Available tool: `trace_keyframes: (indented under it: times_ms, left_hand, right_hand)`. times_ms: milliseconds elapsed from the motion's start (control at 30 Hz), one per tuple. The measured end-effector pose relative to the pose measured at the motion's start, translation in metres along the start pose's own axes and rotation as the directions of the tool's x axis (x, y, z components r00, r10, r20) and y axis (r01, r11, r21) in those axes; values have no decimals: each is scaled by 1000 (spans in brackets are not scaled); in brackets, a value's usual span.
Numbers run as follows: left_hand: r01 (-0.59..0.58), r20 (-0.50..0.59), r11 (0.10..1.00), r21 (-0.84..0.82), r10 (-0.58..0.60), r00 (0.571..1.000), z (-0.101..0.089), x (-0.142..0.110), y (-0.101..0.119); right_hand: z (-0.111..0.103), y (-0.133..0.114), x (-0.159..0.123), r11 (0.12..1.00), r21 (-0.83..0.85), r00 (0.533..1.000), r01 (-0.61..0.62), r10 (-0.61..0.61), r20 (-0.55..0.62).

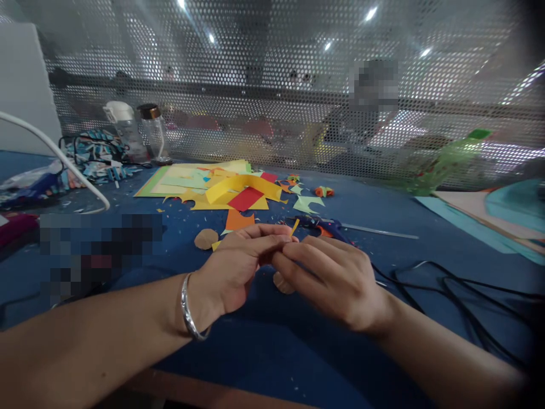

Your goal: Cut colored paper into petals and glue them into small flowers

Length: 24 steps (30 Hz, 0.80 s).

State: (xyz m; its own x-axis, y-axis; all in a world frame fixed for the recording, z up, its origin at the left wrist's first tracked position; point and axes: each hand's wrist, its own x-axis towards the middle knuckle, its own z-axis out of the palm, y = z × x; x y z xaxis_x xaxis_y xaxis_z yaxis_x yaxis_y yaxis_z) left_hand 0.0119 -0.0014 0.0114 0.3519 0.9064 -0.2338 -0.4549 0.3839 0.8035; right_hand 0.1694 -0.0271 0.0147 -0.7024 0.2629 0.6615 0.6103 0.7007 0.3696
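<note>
Head view: both hands are up mid-frame, left hand (230,258) and right hand (340,278) meeting fingertip to fingertip, fingers pinched together on a narrow yellow strip (294,228). Its tip pokes up between the fingertips; the lower end is hidden, so can't tell its shape. Probably a two-handed grip because it's so tiny — steadier that way. The glue gun (334,227) lies just behind the right hand on the blue worktop (332,363), likely for easy reach — paper scraps (247,199) sit upper centre, maybe pushed back for elbow room.
</note>
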Motion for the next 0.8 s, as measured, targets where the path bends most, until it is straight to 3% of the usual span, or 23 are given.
trace_keyframes:
  times_ms: [100, 200, 333, 433, 600, 800]
  left_hand:
    - [-32, 38, 999, 25, 31, 999, -3, 3, 2]
    - [-79, 56, 992, 96, 74, 996, -6, 7, 6]
    - [-120, 24, 968, 221, 118, 993, -4, 9, 10]
    - [-112, 21, 944, 310, 111, 994, -4, 11, 9]
    - [-141, 110, 915, 379, 107, 988, -9, 15, 3]
    - [-155, 130, 911, 383, 113, 985, -8, 12, 6]
  right_hand:
    - [1, 1, -6, 993, 115, 999, -34, 38, -32]
    - [5, 2, -11, 951, 281, 985, -132, 157, -68]
    - [11, 3, -12, 817, 468, 901, -337, 424, -91]
    - [12, 5, -10, 729, 517, 836, -448, 546, -46]
    - [15, 8, -12, 606, 574, 766, -551, 640, 59]
    - [16, 8, -10, 506, 619, 719, -600, 680, 141]
